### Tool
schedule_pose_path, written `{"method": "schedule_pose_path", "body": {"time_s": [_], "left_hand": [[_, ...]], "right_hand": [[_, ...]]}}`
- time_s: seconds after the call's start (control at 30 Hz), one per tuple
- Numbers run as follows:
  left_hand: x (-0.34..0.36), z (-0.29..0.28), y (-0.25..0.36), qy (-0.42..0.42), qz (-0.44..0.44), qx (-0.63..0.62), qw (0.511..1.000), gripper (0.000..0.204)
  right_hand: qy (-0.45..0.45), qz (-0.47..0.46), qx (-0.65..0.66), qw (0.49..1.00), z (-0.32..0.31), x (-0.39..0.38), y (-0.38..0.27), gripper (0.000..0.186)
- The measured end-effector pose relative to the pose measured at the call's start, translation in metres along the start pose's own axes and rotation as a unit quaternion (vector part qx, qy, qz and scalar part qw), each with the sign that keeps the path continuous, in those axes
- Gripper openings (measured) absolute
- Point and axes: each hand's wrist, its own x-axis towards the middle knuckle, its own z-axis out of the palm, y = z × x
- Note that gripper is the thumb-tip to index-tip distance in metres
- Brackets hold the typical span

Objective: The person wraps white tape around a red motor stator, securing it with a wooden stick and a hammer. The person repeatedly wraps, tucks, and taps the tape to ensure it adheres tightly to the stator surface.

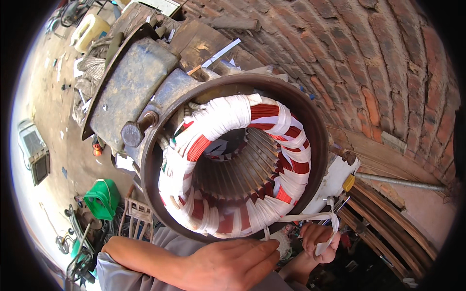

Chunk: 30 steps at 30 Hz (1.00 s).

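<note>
A ring of coil windings (228, 225), red under white binding tape, stands out of the round bore of a rusty motor housing (318, 121). My left hand (230, 264) lies across the near rim, fingers bent and close together. A short strip of tape comes down from the coil to its fingertips, which are partly hidden. To the right, my right hand (318, 240) is closed on white tape (335, 223). That tape stretches from the lower right of the coil, folds over near the hand and hangs down. Metal slots (247, 169) line the bore inside the ring.
A bolt (133, 133) sticks out beside the terminal box (133, 82). At lower left are a green bucket (102, 199) and a small wooden chair (138, 213). A brick wall (369, 63) rises at the far right, with long planks (383, 233) below.
</note>
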Motion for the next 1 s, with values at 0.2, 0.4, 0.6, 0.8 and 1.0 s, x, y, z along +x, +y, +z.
{"method": "schedule_pose_path", "body": {"time_s": [0.2,0.4,0.6,0.8,1.0], "left_hand": [[-0.002,0.01,-0.007,0.049,-0.012,-0.056,0.997,0.032],[0.006,0.001,-0.003,-0.023,-0.05,-0.044,0.998,0.023],[0.005,-0.003,0.0,-0.045,-0.126,-0.138,0.981,0.025],[0.021,0.008,0.03,0.072,-0.361,-0.231,0.901,0.045],[0.011,0.025,0.009,0.14,-0.266,-0.152,0.941,0.013]], "right_hand": [[-0.036,0.043,-0.022,0.998,-0.018,0.0,0.002,0.044],[0.085,0.014,-0.063,0.994,-0.018,-0.021,0.007,0.053],[0.049,-0.091,-0.244,0.964,0.017,0.022,-0.029,0.046],[-0.095,-0.08,-0.271,0.955,0.045,0.061,-0.064,0.018],[-0.32,-0.231,-0.4,0.827,0.066,0.012,-0.054,0.044]]}}
